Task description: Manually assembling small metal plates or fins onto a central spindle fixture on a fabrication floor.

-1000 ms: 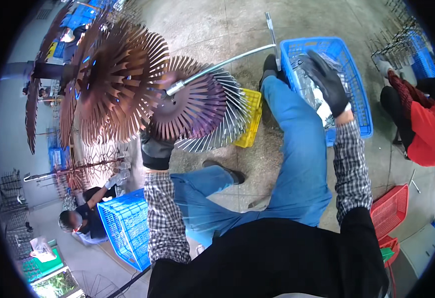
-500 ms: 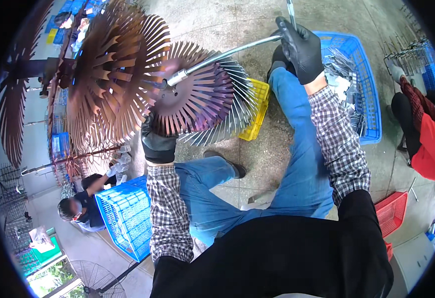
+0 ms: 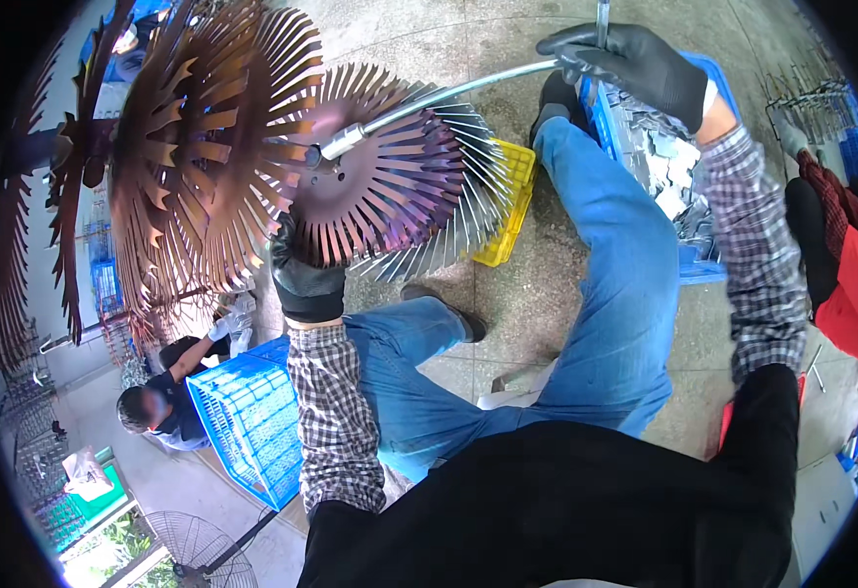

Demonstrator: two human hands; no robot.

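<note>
My right hand, in a black glove, is closed round the crook of a long bent steel speed wrench. At the other end of the wrench, its socket sits against the hub of a round, purple-brown rack disc ringed with flat metal strips. My left hand, in a dark glove with a grey back, reaches up at the near edge of this disc. Its fingers are mostly hidden among the strips. More brown discs of strips stand along the same shaft to the left.
A blue basket of flat metal pieces stands beyond my right leg. A yellow crate is beside the disc, and a blue crate stands at left. Co-workers sit on both sides. A fan is at lower left.
My right hand has swung right and slightly up, its wrist turning while it stays on the wrench. My right forearm and knee have shifted right. The discs appear slightly further left.
</note>
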